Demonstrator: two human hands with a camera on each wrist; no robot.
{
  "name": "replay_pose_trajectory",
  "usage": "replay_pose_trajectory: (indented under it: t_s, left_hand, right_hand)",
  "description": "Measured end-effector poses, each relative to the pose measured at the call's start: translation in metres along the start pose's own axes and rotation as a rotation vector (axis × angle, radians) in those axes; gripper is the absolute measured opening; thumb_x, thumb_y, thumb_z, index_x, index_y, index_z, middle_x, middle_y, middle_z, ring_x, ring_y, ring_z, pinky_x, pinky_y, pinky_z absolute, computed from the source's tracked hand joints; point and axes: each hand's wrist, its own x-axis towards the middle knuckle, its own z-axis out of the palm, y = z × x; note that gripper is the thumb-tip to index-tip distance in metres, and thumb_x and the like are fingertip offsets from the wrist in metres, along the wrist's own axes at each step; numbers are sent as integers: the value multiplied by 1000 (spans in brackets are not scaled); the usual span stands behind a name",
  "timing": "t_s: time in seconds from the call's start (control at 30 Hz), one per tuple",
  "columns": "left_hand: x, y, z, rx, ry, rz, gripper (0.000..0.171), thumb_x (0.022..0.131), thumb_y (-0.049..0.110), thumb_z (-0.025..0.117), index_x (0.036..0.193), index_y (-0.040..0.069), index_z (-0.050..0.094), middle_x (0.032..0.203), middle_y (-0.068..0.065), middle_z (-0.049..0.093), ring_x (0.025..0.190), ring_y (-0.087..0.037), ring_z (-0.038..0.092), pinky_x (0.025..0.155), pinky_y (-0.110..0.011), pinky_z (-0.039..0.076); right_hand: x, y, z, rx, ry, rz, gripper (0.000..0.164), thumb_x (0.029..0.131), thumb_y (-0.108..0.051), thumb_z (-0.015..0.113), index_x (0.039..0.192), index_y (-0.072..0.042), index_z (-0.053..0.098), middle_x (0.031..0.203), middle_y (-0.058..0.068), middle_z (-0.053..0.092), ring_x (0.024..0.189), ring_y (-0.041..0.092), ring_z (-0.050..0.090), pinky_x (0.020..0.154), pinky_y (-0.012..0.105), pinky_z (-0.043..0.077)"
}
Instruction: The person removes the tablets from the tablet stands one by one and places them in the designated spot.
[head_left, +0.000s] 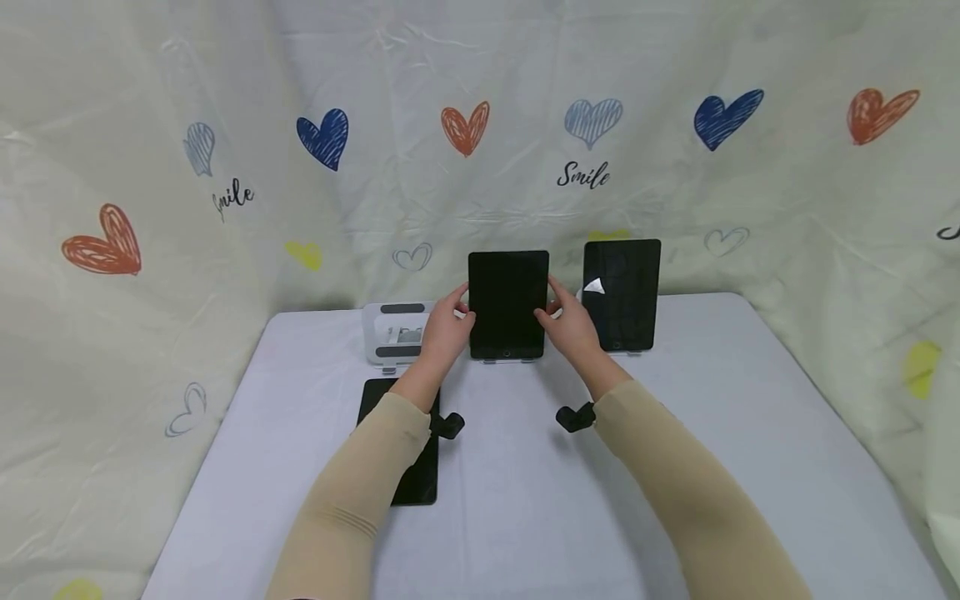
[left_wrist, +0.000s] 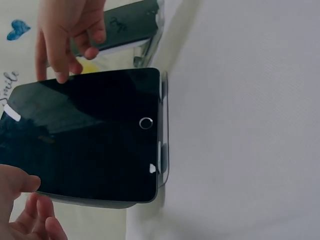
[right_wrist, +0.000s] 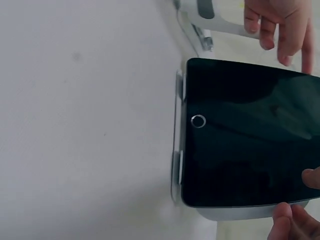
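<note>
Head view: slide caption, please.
Left grip and right grip hold a black rectangular tablet between a white grey-padded stand and another propped black tablet.

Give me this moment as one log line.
left hand: grips black rectangular tablet, left edge | right hand: grips right edge | tablet: upright on white stand

The left sleeve [head_left: 337, 508] covers part of the flat tablet [head_left: 420, 479], while the left grip [head_left: 447, 327] conceals the right end of the white stand [head_left: 397, 352]. The upright middle tablet [head_left: 508, 304] masks most of the middle stand [left_wrist: 164, 157]; the right wrist view crops that tablet's top.
</note>
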Motion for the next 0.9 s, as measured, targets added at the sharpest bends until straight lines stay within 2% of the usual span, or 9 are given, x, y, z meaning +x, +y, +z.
replay_pose_trajectory:
  t_s: [0.17,0.47,0.7,0.9]
  left_hand:
    - [-2,-7,3,34,30,50,53,99,18,62,149,24,47,103,-3,55,80,-17,56,65,-31,47]
    - [-3,-16,8,77,105,135,51,98,18,63,147,25,49,106,0,60,89,-16,59,70,-32,51]
    - [-5,-17,8,74,100,118,52,100,20,61,149,29,46,111,0,66,99,-17,63,75,-34,54]
    - [-6,-18,10,68,113,113,52,100,21,61,148,31,46,112,1,66,101,-17,64,76,-34,54]
  right_hand:
    - [-2,9,1,-46,26,-64,70,100,-24,59,159,-23,22,113,10,56,83,24,57,71,38,48]
    - [-3,16,7,-50,106,-116,66,100,-21,60,158,-28,29,116,9,65,81,22,61,65,37,47]
    - [-6,18,9,-24,158,-145,60,101,-21,59,156,-27,34,113,10,69,93,27,64,69,41,49]
    - [-6,21,11,13,178,-142,60,101,-20,60,155,-29,36,111,10,69,102,28,65,74,43,52]
